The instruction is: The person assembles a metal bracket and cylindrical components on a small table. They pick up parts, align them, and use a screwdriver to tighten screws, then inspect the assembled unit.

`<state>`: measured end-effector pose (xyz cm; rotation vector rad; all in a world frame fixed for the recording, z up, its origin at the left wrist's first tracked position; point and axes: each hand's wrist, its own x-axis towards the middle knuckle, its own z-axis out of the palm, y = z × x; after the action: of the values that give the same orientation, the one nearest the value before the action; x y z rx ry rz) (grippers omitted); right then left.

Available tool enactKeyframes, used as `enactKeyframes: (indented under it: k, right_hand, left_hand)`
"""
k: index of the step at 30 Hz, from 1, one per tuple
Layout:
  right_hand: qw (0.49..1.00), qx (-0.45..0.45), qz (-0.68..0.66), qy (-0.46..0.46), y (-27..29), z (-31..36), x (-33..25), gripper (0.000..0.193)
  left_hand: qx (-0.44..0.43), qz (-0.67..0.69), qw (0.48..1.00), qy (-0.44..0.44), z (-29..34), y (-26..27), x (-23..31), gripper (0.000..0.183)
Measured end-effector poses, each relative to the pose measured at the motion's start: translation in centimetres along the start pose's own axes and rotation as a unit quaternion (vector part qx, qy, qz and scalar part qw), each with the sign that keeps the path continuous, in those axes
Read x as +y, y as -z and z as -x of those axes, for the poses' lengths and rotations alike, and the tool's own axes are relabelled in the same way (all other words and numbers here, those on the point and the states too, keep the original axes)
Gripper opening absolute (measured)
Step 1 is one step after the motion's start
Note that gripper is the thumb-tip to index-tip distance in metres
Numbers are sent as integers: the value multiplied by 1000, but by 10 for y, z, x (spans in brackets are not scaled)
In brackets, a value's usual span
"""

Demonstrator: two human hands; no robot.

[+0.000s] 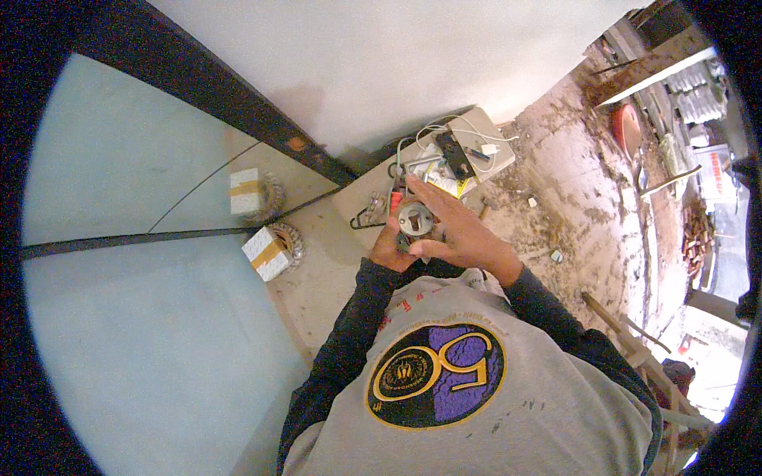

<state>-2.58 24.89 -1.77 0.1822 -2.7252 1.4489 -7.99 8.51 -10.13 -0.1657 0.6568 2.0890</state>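
Close in front of my chest, both hands meet around a round, pale metal-looking fitting (415, 220) with a slotted opening in its middle. My left hand (386, 247) grips it from the left and below, fingers closed. On its other side my right hand (468, 238) has its thumb and fingers around the edge, the fingers stretched long. What sits under the fitting is hidden by my palms. Just beyond lie a red-handled tool (395, 198), partly covered by the hands, and a dark wire-like triangular piece (367, 219).
Beyond my hands, a pale ledge (496, 163) carries a black power strip (455, 155), a white plug (490, 149) with cable, and packaging (432, 170). At left, a taped white box (266, 254) stands by bluish glass (159, 333). Wooden poles (615, 321) lean right over dirty ground.
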Motion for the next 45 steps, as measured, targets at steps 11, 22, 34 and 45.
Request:
enactKeyframes:
  k: [11,22,34,45]
  right_hand:
    - [994,23,-78,-79,0,8,1,44]
    - [969,40,-200,-137,4,4,18,20]
    - [973,27,-133,-187,-4,4,27,15]
    - [975,119,-6,-186,-22,2,36,17]
  left_hand:
    - [-111,-44,992,29,-4,24,9,75]
    - [-73,-90,993,2,5,13,25,42]
    - [-63,-210,975,-28,3,24,18,34]
    - [98,-522,835,-144,5,-13,26,16]
